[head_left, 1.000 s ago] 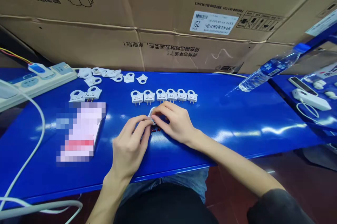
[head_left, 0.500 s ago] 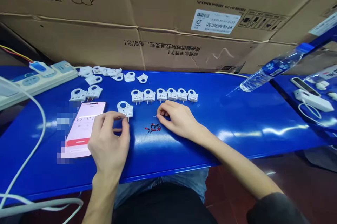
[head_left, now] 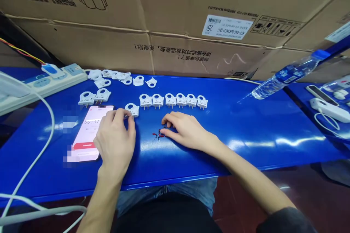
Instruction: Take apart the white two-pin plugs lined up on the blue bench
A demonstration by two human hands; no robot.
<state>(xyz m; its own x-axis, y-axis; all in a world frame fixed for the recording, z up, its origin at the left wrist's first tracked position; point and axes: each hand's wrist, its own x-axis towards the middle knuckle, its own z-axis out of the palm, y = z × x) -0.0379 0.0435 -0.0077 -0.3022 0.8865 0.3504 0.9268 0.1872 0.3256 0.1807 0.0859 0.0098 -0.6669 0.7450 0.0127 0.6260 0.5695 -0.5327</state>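
My left hand (head_left: 116, 136) pinches the lower edge of a white plug housing (head_left: 132, 109) with a round ring on top and metal pins below, close to the blue table surface. My right hand (head_left: 184, 131) rests on the table with its fingers curled. Its thumb and forefinger are at a small heap of red-and-black wired parts (head_left: 159, 135), partly hiding it. Whatever lies between those fingertips is too small to make out. Behind both hands stands a row of several similar white plugs (head_left: 170, 100), pins toward me.
A phone (head_left: 86, 134) showing a timer lies beside my left hand. More white ring-shaped pieces (head_left: 138, 80) lie at the back left, near a power strip (head_left: 60, 81). A water bottle (head_left: 290, 74) leans at the right. A cardboard box (head_left: 175, 18) walls off the back.
My right hand has moved down onto the red-and-black parts; the thin piece seen at its fingertips before no longer shows. My left hand still grips the plug housing. The view has shifted slightly.
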